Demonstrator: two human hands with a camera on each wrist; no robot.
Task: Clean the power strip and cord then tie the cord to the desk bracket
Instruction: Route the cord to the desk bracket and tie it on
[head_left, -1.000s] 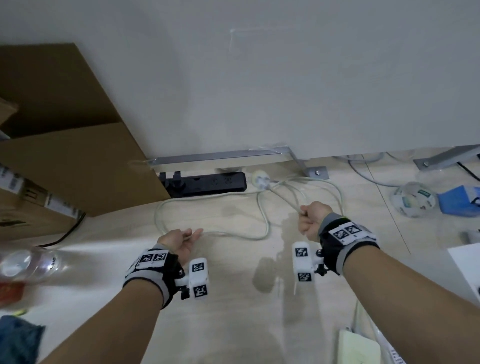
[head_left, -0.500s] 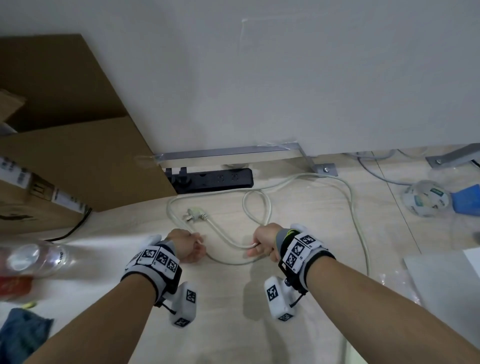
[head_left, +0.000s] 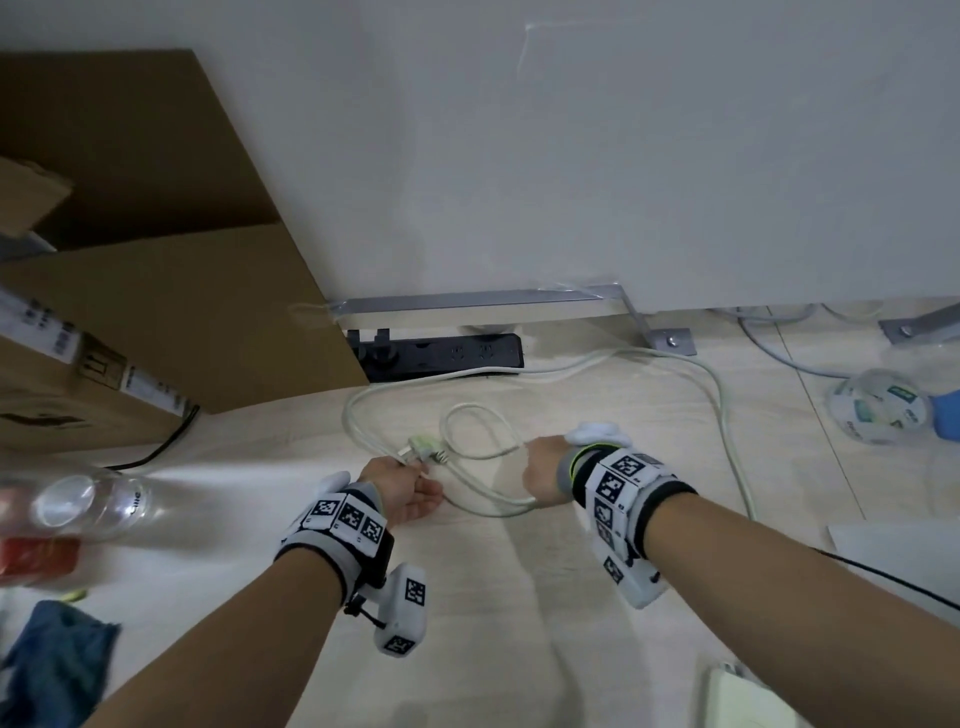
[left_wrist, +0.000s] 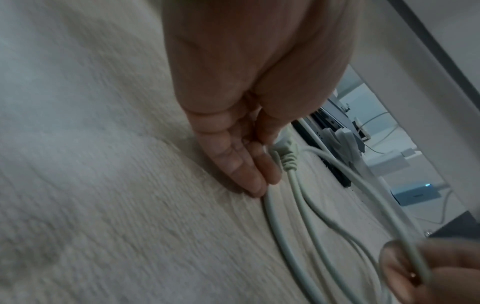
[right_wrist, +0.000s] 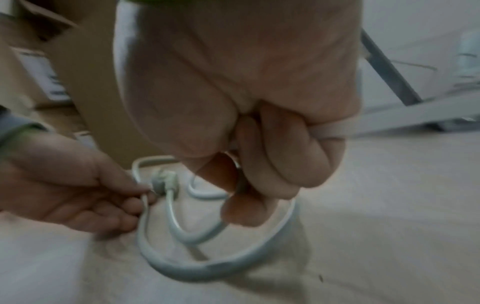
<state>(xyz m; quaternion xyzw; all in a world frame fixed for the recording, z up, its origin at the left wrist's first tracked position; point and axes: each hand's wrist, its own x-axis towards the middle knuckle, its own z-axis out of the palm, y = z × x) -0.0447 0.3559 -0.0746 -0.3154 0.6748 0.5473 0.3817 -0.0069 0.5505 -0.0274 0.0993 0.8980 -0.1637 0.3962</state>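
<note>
Nearest the person, the left hand (head_left: 402, 491) lies low on the pale floor (head_left: 519, 597), its fingers (left_wrist: 244, 172) stretched almost straight along a strand of the white cord (head_left: 493, 506) with the thumb closing in beside them; the wrist views are blurred, so it may be a light pinch on the strand rather than a firm hold, just short of the plug (head_left: 423, 448). Just beside it to the right, the right hand (head_left: 543, 475) is a closed fist wrapped round another run of the cord, a loop hanging out from under the curled fingers (right_wrist: 283, 164) and sweeping down to the floor. Between the two hands the cord lies in loose overlapping loops; farther out it runs right in a wide arc and back toward the wall. At the foot of the wall (head_left: 571, 156) the black power strip (head_left: 441, 356) lies flat beside the corner of a cardboard box (head_left: 171, 291), directly under the grey metal desk bracket (head_left: 483, 300). I judge the step in hand to be gathering the slack cord into a bundle, with tying not yet begun. The next move calls for drawing the loops together evenly, keeping the plug free of the tangle, then carrying the bundle up to the bracket without dragging the strip out of place
</note>
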